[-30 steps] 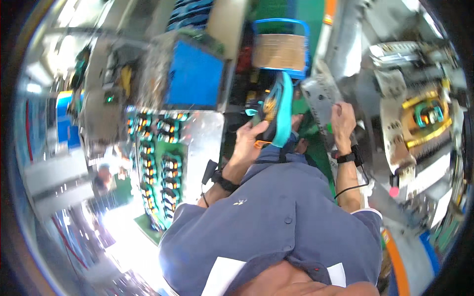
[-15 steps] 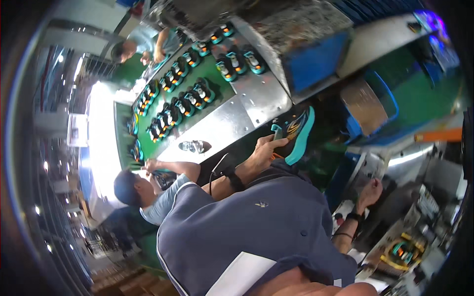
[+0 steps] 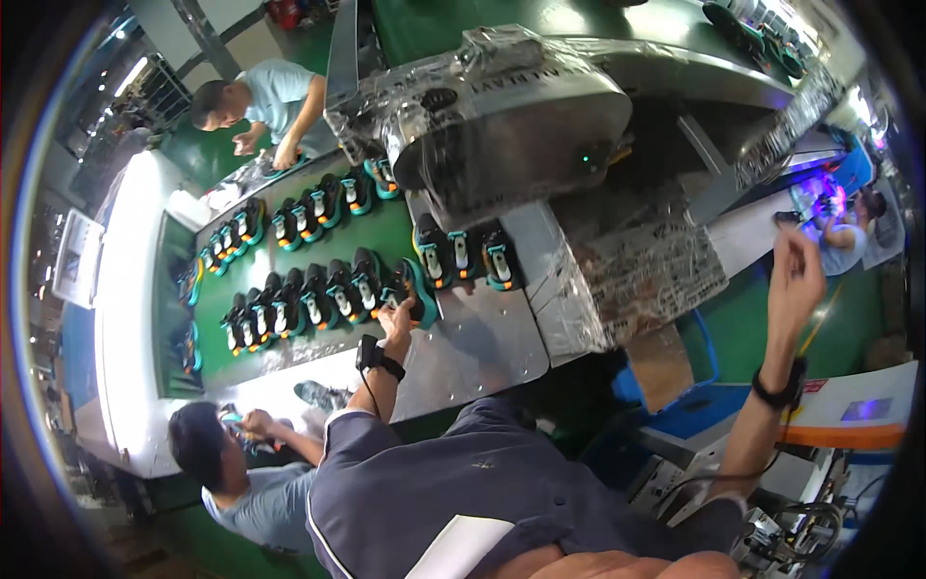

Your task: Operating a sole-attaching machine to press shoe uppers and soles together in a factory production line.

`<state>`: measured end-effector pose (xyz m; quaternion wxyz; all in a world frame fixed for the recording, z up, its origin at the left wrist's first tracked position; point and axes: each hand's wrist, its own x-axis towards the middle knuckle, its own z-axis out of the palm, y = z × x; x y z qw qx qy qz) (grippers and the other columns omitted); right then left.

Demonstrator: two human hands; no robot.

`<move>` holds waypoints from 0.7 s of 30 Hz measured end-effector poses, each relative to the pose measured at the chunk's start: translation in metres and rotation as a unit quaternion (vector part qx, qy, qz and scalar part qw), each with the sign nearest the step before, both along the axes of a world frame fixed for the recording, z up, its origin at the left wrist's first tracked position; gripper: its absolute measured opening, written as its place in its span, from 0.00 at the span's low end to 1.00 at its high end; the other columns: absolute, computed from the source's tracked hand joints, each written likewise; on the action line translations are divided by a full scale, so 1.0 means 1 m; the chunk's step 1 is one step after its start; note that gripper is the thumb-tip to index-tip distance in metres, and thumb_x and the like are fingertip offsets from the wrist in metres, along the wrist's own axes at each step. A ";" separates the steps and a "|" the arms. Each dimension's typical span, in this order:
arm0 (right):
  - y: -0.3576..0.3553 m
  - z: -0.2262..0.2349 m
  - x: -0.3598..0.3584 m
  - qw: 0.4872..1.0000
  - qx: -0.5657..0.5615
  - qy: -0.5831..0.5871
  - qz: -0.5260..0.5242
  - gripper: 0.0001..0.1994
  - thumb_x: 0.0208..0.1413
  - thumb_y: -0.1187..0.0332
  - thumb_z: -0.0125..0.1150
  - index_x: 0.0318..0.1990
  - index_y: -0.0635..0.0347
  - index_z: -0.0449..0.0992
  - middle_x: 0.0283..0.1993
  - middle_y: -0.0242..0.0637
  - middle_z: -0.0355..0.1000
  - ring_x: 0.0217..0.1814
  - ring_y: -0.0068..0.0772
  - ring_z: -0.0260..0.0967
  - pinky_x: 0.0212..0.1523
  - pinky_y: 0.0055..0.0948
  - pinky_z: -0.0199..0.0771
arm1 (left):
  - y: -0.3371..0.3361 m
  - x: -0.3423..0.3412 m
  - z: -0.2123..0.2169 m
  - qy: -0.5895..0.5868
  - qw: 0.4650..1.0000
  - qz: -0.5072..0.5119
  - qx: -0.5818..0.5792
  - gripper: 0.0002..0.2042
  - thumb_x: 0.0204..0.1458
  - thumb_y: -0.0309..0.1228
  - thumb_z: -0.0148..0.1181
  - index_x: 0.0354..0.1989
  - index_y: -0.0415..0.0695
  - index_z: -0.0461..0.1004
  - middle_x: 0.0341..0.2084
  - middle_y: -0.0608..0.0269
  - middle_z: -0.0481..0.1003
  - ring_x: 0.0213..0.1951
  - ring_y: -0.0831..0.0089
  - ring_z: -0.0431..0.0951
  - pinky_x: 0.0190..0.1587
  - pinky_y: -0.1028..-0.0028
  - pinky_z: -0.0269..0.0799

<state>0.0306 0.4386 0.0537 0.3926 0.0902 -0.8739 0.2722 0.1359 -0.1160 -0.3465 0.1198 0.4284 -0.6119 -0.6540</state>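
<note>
My left hand point(image 3: 394, 320), wearing a dark wristband with a small device, reaches forward to the near edge of the green conveyor. Its fingers close on a black shoe point(image 3: 421, 294) with a teal sole, at the right end of the nearer row of shoes point(image 3: 313, 294). The shoe's lower part touches or nearly touches the belt; I cannot tell which. My right hand point(image 3: 799, 273) is raised far out to the right, with loosely bent fingers and nothing visible in them. A dark band circles that wrist.
More matching shoes point(image 3: 307, 214) stand in a farther row, and three shoes point(image 3: 463, 256) sit on the metal plate point(image 3: 482, 343). A foil-wrapped machine point(image 3: 511, 135) rises ahead. One co-worker point(image 3: 275, 111) stands across the belt; another point(image 3: 256, 492) sits at my left.
My left hand has carried the shoe from near my body forward and left to the row on the conveyor. My right hand has risen from low at the right. My view has turned.
</note>
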 end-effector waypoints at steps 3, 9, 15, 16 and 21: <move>-0.099 0.062 -0.105 0.991 0.087 0.004 0.098 0.08 0.54 0.69 0.62 0.40 0.61 0.76 0.36 0.33 0.76 0.36 0.24 0.72 0.38 0.23 0.71 | -0.023 -0.038 -0.027 -0.053 0.986 0.010 -0.157 0.19 0.38 0.33 0.66 0.38 0.34 0.71 0.30 0.51 0.76 0.33 0.61 0.77 0.37 0.65 0.73; -0.167 0.114 -0.335 0.962 0.265 -0.063 0.028 0.25 0.50 0.58 0.63 0.53 0.63 0.71 0.51 0.47 0.74 0.50 0.42 0.74 0.51 0.35 0.72 | -0.019 -0.083 -0.109 -0.134 0.924 -0.089 -0.346 0.37 0.45 0.35 0.63 0.61 0.34 0.50 0.56 0.36 0.60 0.53 0.40 0.66 0.54 0.54 0.65; -0.145 0.121 -0.506 0.929 0.366 -0.006 -0.043 0.37 0.47 0.43 0.63 0.52 0.71 0.71 0.47 0.54 0.74 0.48 0.44 0.74 0.47 0.34 0.74 | 0.001 -0.100 -0.038 -0.134 0.952 -0.028 -0.272 0.33 0.44 0.32 0.63 0.59 0.41 0.54 0.55 0.44 0.63 0.54 0.44 0.67 0.53 0.54 0.65; -0.166 0.117 -0.517 0.929 0.370 -0.005 -0.031 0.37 0.47 0.43 0.63 0.52 0.71 0.71 0.47 0.54 0.74 0.48 0.44 0.74 0.47 0.34 0.74 | 0.002 -0.099 -0.027 -0.147 0.947 -0.010 -0.284 0.33 0.43 0.31 0.64 0.59 0.43 0.55 0.55 0.46 0.63 0.54 0.45 0.67 0.53 0.55 0.66; -0.204 0.103 -0.483 0.925 0.190 -0.329 -0.024 0.34 0.45 0.37 0.62 0.26 0.70 0.76 0.17 0.37 0.69 0.14 0.27 0.68 0.13 0.26 0.65 | 0.007 -0.089 -0.049 -0.143 0.941 0.012 -0.305 0.36 0.42 0.30 0.64 0.62 0.45 0.54 0.57 0.48 0.61 0.56 0.46 0.66 0.54 0.55 0.65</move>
